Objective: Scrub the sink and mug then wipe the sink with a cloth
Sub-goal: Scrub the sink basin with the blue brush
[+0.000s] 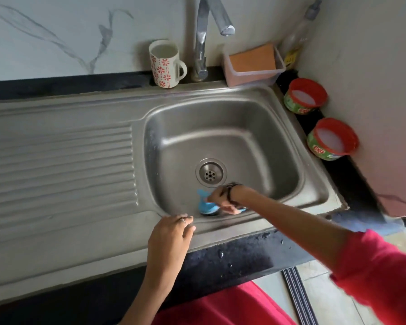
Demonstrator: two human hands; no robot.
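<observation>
Two hands at steel sink

Ribbed stainless drainboard (61, 165) left. Left hand (171, 233) flat, relaxed, on sink's (220, 127) front rim. White floral ceramic mug (165, 64) behind the basin, beside chrome tap (203, 38). Right hand (223, 199) grips blue plastic scrubber (206, 205) on basin floor near round drain (211, 172).

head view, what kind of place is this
Most likely a home kitchen sink area: a steel sink with drainboard set in a dark counter, a tap over it, a flowered mug on the back rim, and tubs of dish soap at the right.
</observation>
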